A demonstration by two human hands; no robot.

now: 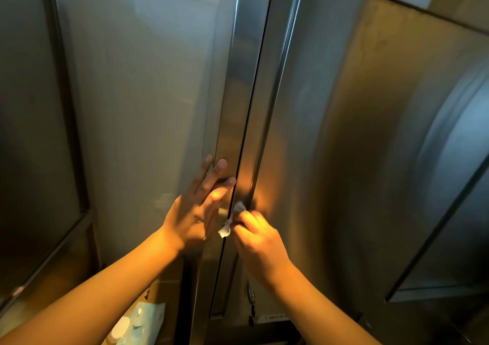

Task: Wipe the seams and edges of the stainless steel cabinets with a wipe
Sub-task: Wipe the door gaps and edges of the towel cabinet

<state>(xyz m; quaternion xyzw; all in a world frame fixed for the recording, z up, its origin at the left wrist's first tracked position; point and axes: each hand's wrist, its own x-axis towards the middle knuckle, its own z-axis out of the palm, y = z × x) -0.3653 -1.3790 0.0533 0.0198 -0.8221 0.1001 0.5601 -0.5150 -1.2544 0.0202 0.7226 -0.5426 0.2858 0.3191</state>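
- Take the dark vertical seam [248, 122] between the two stainless cabinet doors as your landmark; the step in hand looks like wiping along it.
- Your right hand [258, 235] sits just right of the seam, low on the doors, with fingers curled and pinching a small crumpled white wipe [232, 219].
- The wipe lies right on the seam, touching the metal at the edge of the left door [148, 101]. One corner of it hangs free below your fingers.
- Your left hand [199, 201] is just left of the seam, fingers straight and spread, flat against the left door's edge strip. It holds nothing and appears to steady the door.
- To do this well, keep the wipe pressed into the gap rather than skimming over the faces, and travel in one steady line along the seam.
- Fold the loose corner under your fingertips so more cloth meets the groove.
- Keep the left palm bracing the door so that it does not rock under pressure.
- The long run of seam above your hands, and the folded edge of the right door [370, 133] beside it, likely need the same pass.
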